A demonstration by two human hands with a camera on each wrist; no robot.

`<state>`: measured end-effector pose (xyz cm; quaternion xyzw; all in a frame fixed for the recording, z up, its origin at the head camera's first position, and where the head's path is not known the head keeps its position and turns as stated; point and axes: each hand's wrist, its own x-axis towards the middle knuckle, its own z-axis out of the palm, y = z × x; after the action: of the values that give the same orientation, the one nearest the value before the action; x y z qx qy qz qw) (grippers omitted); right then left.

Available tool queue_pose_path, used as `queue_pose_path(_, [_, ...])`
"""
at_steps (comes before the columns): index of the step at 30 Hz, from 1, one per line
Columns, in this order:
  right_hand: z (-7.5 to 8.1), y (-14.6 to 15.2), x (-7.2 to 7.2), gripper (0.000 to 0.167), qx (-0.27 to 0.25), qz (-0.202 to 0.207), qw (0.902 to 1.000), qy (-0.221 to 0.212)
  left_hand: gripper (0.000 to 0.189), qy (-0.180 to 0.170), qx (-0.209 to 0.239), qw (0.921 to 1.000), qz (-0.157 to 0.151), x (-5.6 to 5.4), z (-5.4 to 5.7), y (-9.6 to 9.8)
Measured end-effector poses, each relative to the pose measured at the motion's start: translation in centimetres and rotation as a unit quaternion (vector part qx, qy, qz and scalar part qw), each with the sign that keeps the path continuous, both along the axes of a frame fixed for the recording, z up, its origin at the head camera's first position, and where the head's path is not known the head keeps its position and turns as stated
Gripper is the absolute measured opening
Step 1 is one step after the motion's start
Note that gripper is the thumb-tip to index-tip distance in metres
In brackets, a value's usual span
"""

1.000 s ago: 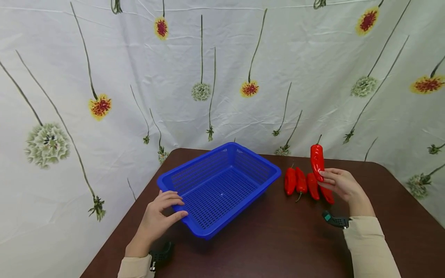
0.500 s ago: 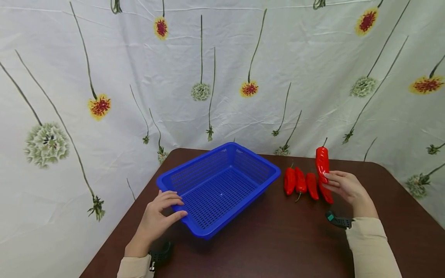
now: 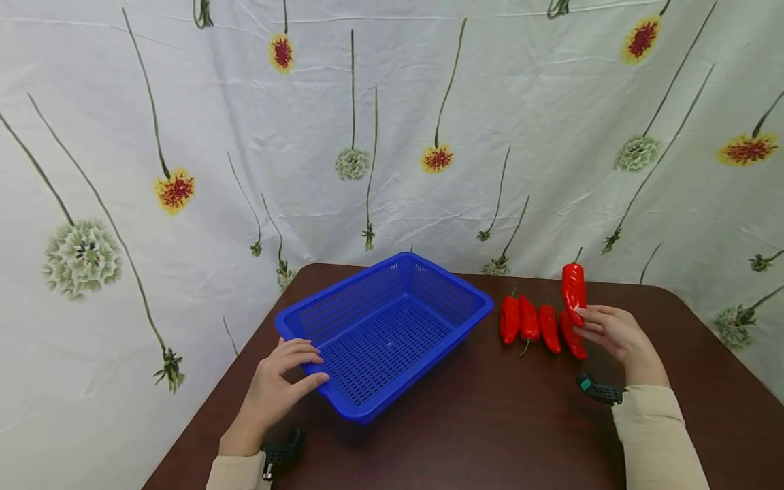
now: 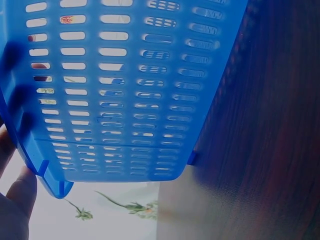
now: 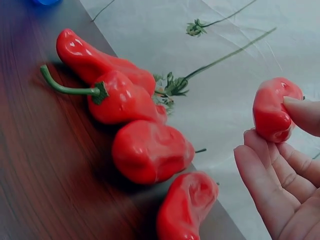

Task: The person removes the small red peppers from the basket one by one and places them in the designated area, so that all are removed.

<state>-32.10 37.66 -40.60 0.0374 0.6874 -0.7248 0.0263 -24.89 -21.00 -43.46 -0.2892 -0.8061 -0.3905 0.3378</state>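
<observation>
In the head view my right hand [image 3: 615, 333] pinches a red pepper [image 3: 573, 289] near its lower tip. The pepper stands upright in the air, green stem on top, and overlaps the rightmost of several red peppers [image 3: 528, 320] lying in a row on the table. The right wrist view shows the thumb and fingertips against the held pepper [image 5: 275, 107], apart from the row. On the left, my left hand [image 3: 278, 381] grips the near-left rim of a blue plastic basket [image 3: 392, 374], thumb and fingers around the edge. No peppers lie on the slotted basket floor.
The dark brown table [image 3: 484, 422] runs under everything, with rounded far corners. Behind it hangs a white cloth [image 3: 404, 102] printed with flowers. A band with a dark device [image 3: 597, 391] sits on the right wrist, another device [image 3: 284, 446] on the left.
My right hand has moved a little to the right and slightly lower, carrying the pepper. The left hand, the basket and the peppers in the row have stayed in place.
</observation>
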Motion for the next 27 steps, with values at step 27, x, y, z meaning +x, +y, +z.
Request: queue_pose_path(27, [-1.9,3.0,0.8,0.058,0.072,-0.049,0.9938,-0.068,0.030,-0.004,0.002,1.0000,-0.002,0.1,-0.2,0.2])
